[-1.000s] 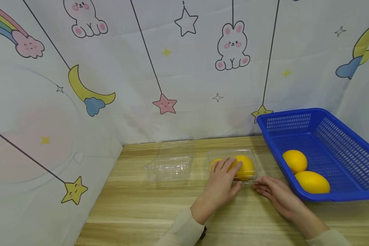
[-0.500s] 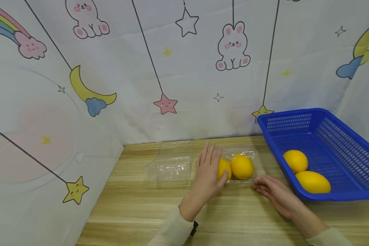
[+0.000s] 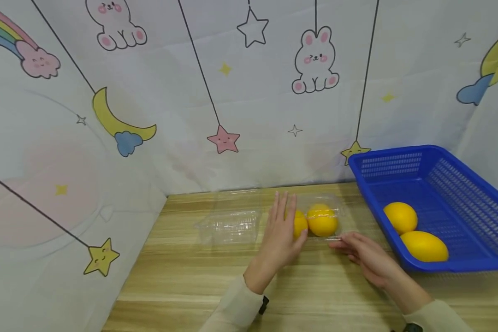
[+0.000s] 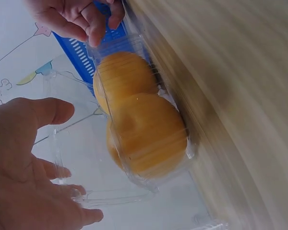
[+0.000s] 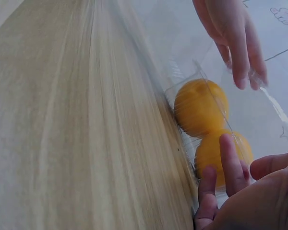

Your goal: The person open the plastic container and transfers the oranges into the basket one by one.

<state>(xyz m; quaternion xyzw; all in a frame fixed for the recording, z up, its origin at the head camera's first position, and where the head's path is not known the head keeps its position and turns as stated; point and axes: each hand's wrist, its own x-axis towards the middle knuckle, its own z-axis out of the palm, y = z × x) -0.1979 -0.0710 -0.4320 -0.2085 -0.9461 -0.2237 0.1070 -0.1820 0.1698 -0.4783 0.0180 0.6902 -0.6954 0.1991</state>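
Two round orange-yellow fruits sit side by side in a clear plastic box. Its hinged clear lid stands raised in the left wrist view. At the box's left side, my left hand reaches with fingers extended, their tips touching the lid's edge in the right wrist view. My right hand is at the front right corner, its index finger stretched against the box wall and its thumb apart. In the head view, the left hand partly covers the left fruit.
A second clear plastic box, its lid up, stands to the left on the wooden table. To the right is a blue basket holding two more yellow fruits. A printed white cloth hangs behind.
My left hand has moved left, off the top of the fruits to the box's side. The box has shifted slightly back and left, and my right hand has followed it.
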